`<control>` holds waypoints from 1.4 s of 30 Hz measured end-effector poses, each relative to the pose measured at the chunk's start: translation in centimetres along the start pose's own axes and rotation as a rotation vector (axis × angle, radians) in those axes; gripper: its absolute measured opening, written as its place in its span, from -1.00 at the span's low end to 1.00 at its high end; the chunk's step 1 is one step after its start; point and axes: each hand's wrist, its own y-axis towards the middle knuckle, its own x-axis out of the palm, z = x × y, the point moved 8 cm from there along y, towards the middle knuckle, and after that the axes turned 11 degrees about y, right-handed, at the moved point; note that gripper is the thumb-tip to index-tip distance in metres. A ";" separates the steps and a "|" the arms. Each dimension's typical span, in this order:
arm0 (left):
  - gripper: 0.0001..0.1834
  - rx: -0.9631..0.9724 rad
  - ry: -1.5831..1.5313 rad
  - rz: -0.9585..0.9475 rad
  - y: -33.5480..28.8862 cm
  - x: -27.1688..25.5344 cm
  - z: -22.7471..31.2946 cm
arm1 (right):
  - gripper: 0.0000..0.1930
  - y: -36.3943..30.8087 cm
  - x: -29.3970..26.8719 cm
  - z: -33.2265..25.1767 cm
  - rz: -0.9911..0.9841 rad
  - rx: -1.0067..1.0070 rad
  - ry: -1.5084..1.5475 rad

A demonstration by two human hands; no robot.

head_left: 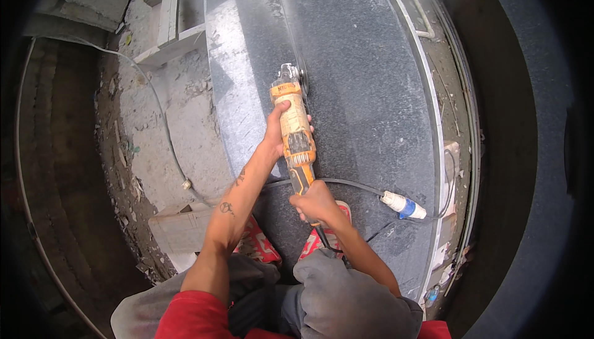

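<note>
An orange and cream angle grinder [294,119] points away from me over a dark grey stone slab [365,91]. Its disc [303,81] stands on edge at the right of the metal head, along a thin straight line in the slab; whether it touches the stone is hard to make out. My left hand [276,127] wraps round the grinder's body near the head, thumb on top. Closer to me, my right hand [318,204] is closed round the rear handle. A black cord leaves the handle's end between my feet. Pale dust hazes the far end of the slab.
A white and blue plug connector [403,205] with a grey cable lies on the slab at the right. Another cable [158,101] crosses the rough concrete at the left. Wooden framing [168,14] stands at the far left. My red-patterned shoes [260,243] rest on the near slab.
</note>
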 end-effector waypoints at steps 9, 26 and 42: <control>-0.38 0.022 -0.004 -0.048 -1.7 0.1 -1.8 | -0.74 -1.0 0.0 3.0 0.024 0.018 -0.077; -0.36 -0.007 0.037 0.040 -2.6 -0.1 -2.5 | -0.76 -2.3 0.1 3.1 0.009 0.012 -0.036; -0.43 -0.014 0.006 0.028 -2.1 -0.3 -2.5 | -0.79 -2.1 0.1 2.6 0.004 0.017 -0.037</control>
